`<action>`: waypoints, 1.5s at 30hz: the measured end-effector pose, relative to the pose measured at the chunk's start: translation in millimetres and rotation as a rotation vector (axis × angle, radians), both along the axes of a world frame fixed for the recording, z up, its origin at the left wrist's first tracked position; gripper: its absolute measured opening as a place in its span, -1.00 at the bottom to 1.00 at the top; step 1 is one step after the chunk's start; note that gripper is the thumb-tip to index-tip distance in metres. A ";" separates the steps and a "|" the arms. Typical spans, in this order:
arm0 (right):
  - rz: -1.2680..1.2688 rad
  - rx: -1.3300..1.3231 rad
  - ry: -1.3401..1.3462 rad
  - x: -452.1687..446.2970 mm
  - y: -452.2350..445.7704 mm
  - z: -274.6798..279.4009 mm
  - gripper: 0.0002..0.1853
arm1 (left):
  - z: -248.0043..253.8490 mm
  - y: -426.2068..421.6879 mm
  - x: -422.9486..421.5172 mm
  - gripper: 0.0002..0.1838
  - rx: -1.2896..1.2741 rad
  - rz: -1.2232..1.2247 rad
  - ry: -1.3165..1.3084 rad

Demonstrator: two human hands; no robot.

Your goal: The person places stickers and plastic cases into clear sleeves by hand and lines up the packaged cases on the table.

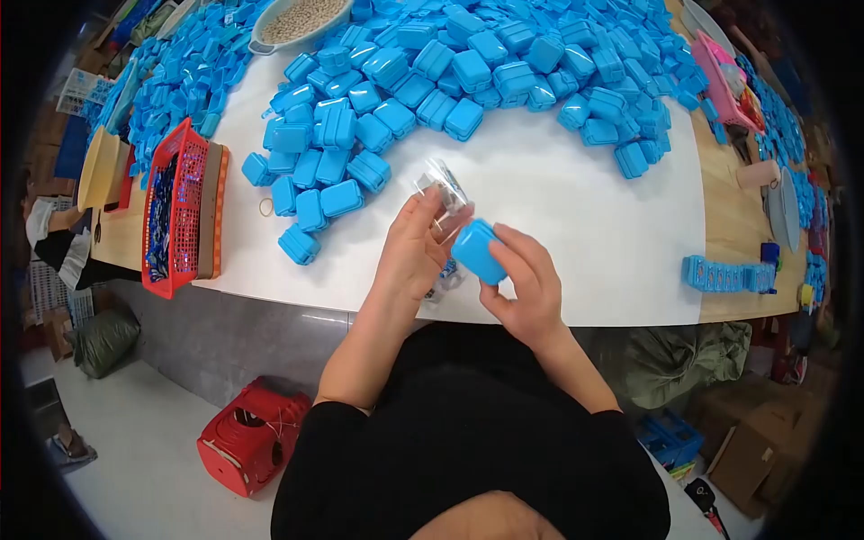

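Between the fingers of my right hand (529, 283) is a small blue case (479, 250) with rounded corners. My left hand (416, 243) is closed on a clear plastic packet (445, 187), just to the left of the case. The two hands are close together over the white table surface (576, 234), near its front edge. Below my left hand, small clear items (444, 284) lie by the edge, partly hidden. A large heap of similar blue cases (414, 90) spreads across the table beyond my hands.
A red basket (184, 216) of dark items stands at the left, with a bowl of beige beads (301, 22) behind. At the right are a row of blue cases (727, 274) and a pink basket (720, 85). A red stool (252, 436) is on the floor.
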State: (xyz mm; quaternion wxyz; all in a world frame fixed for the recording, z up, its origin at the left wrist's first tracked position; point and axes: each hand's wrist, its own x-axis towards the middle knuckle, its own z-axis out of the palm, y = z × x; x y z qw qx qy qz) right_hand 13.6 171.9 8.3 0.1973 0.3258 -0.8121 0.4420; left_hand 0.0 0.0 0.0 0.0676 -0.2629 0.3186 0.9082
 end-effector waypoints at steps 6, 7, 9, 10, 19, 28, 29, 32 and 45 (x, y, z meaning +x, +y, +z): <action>-0.137 0.127 0.066 -0.1 -1.0 11.8 -0.32 | 24.1 19.5 19.3 -0.50 -0.212 0.008 0.284; -0.138 0.105 0.040 1.7 -0.1 13.3 -0.33 | 24.5 25.1 23.4 -0.50 -0.443 -0.005 0.368; -0.138 0.055 -0.016 4.8 0.7 14.9 -0.35 | 26.1 33.2 28.0 -0.48 -0.913 -0.029 0.530; -0.139 0.053 -0.015 5.6 0.2 12.8 -0.35 | 28.0 35.4 27.7 -0.48 -0.915 -0.030 0.531; -0.153 -0.135 0.164 7.8 9.1 -4.5 -0.38 | 29.3 39.3 24.7 -0.24 -0.283 -0.228 0.421; -0.107 -0.219 -0.215 11.4 18.6 6.7 -0.38 | 32.9 47.0 25.4 -0.10 -0.295 -0.227 0.370; -0.124 -0.120 -0.088 10.6 19.1 6.1 -0.38 | 33.9 47.0 24.0 -0.08 -0.266 -0.216 0.306; -0.086 -0.244 -0.268 12.2 23.1 7.9 -0.37 | 19.5 47.0 20.8 -0.06 -0.288 -0.252 0.453; 0.043 -0.326 -0.496 4.9 48.6 16.8 -0.30 | 36.8 47.9 20.9 -0.07 -0.283 -0.267 0.424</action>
